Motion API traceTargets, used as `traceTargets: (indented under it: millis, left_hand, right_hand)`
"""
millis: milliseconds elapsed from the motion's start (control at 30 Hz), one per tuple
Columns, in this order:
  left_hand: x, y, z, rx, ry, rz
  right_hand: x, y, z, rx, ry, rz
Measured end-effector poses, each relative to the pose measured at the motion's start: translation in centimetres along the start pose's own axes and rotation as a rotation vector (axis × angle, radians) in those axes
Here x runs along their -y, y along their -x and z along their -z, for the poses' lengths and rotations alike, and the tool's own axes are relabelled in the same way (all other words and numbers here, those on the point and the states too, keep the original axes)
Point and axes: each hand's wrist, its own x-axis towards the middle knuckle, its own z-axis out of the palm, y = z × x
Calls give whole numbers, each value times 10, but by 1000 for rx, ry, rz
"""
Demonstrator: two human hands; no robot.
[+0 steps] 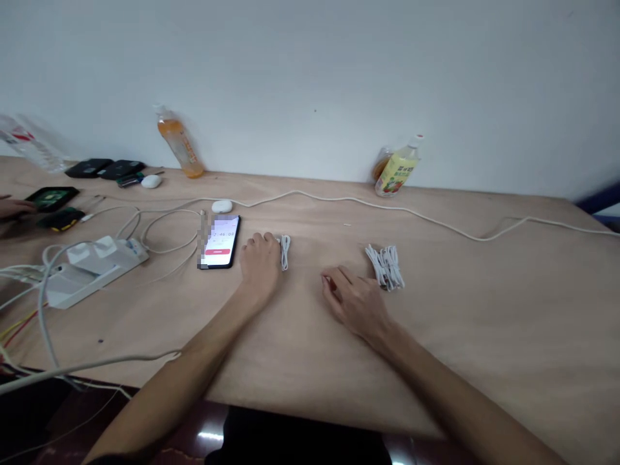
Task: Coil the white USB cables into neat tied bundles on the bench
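Observation:
My left hand [260,261] rests on the table with its fingers curled down, and a small coiled white cable [285,252] shows at its thumb side, against the fingers. Its fingertips and thumb are hidden beneath it. To the right, my right hand [356,298] lies on its side, fingers bent toward the thumb, with a hollow between them where nothing shows. Just beyond its knuckles sits a pile of several coiled white cables [386,267]. A phone [220,242] with a lit timer screen lies left of my left hand.
A long white cord [339,197] runs across the table. Near the wall stand an orange drink bottle [180,143] and a yellow-labelled bottle [400,168]. A white earbud case [221,206] lies behind the phone. Leftward are a power strip [97,271] and another person's hand [14,207].

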Motion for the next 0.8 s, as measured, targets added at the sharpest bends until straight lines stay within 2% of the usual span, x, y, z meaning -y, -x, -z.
traceTargets:
  millis: [67, 167, 267, 333, 400, 467, 533, 667, 800]
  left_hand:
    - [1, -2, -4, -46, 33, 2]
    - [0, -4, -11, -206, 221, -13]
    - [-4, -5, -19, -362, 622, -138]
    - [-11, -3, -26, -374, 929, -284]
    - [-18, 0, -34, -249, 1219, -385]
    - [-25, 3, -41, -64, 1452, -385]
    - [-29, 5, -46, 65, 1586, -363]
    - [-31, 4, -48, 190, 1723, -322]
    - [-32, 5, -48, 318, 1763, -322]
  right_hand:
    - [1, 3, -3, 16, -39, 23]
    - [1, 6, -5, 19, -101, 3]
    - [0, 7, -5, 12, -188, -44]
    - [0, 7, -5, 20, -254, -90]
    - [0, 8, -4, 29, -317, -158]
    - [1, 7, -4, 18, -380, -238]
    - [2, 5, -3, -10, -445, -326]
    - [3, 2, -1, -47, -581, -482]
    - [2, 0, 1, -76, -679, -577]
